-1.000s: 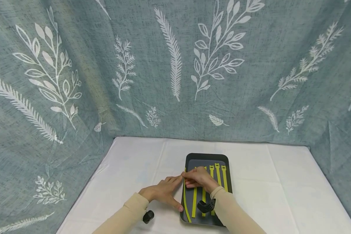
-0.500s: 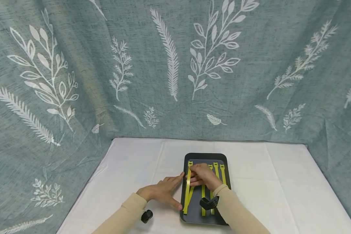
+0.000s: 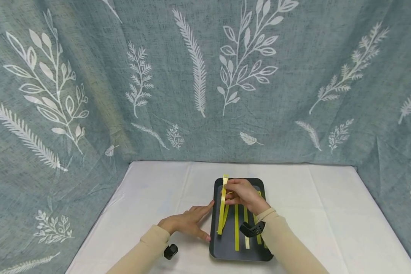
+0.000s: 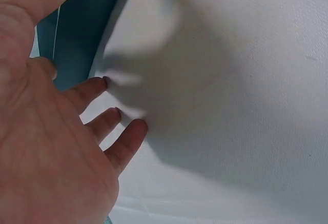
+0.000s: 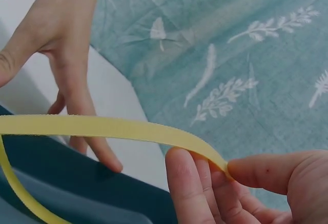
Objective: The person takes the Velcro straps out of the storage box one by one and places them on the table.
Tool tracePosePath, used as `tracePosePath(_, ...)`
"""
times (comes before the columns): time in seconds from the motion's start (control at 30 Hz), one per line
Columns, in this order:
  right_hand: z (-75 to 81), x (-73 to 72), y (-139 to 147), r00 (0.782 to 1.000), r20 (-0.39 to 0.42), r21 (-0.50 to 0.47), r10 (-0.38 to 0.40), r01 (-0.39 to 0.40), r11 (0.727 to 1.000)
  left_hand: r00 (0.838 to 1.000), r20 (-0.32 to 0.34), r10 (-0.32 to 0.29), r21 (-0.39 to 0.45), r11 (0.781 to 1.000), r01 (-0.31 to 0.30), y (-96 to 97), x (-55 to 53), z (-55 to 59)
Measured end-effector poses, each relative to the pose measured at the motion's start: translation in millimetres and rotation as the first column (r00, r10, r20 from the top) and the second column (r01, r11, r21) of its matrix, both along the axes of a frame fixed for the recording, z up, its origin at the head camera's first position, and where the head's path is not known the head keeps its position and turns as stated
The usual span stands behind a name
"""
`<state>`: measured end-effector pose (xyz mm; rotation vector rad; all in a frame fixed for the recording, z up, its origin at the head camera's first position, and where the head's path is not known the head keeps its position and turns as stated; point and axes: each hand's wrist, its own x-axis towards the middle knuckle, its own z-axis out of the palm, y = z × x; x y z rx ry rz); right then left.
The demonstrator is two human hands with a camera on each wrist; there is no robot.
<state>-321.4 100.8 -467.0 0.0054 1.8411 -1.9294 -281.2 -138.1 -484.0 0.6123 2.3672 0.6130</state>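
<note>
A yellow hook-and-loop cable strap (image 3: 222,209) is pinched by my right hand (image 3: 244,194) near its slotted end, raised over the dark tray (image 3: 222,251). In the right wrist view, the thumb and fingers grip the end of the strap (image 5: 102,126), which bends as it runs left. A second yellow strap (image 5: 23,193) curves below it. Spread fingers of my left hand (image 3: 188,222) touch the tray's left edge, and its thumb lies near the same side. Several more yellow straps (image 3: 237,232) lie lengthwise in the tray, partly hidden by my right hand and wrist.
A white cloth (image 3: 157,190) covers the table under the tray. Behind it hangs a blue-green curtain (image 3: 178,95) with white leaf prints. Black wrist devices sit on both arms, one on the right wrist (image 3: 252,229).
My right hand has lifted a strap from the tray's left side, moving it up and slightly rightward. A neighbouring strap has shifted and slants beside it. My left hand stays at the tray's edge.
</note>
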Motion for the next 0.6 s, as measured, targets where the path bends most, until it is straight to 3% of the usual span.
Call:
tracePosePath(0.27,-11.6,2.0,-2.1,0.999,0.039,0.022,-0.013,0.012,1.000,1.000,0.002,0.024,0.048,0.999,-0.024,0.0,-1.3,1.0)
tracePosePath(0.37,-16.3,3.2,-3.6,0.999,0.040,0.030,-0.007,0.006,1.000,0.995,-0.086,0.051,0.118,0.992,-0.040,3.3,-1.7,1.2)
tracePosePath(0.43,-17.9,4.0,-4.8,0.999,0.038,0.035,-0.008,0.007,0.999,0.983,-0.179,0.043,0.131,0.991,-0.019,8.7,-1.7,2.2)
tracePosePath(0.5,-18.4,4.8,-5.9,0.999,0.037,0.035,-0.014,0.013,0.999,0.962,-0.275,0.007,0.095,0.995,0.020,15.7,-1.1,3.5)
tracePosePath(0.6,-20.2,5.7,-9.0,0.999,0.038,0.034,-0.020,0.019,0.999,0.948,-0.313,-0.061,0.000,0.998,0.064,24.3,0.0,3.6)
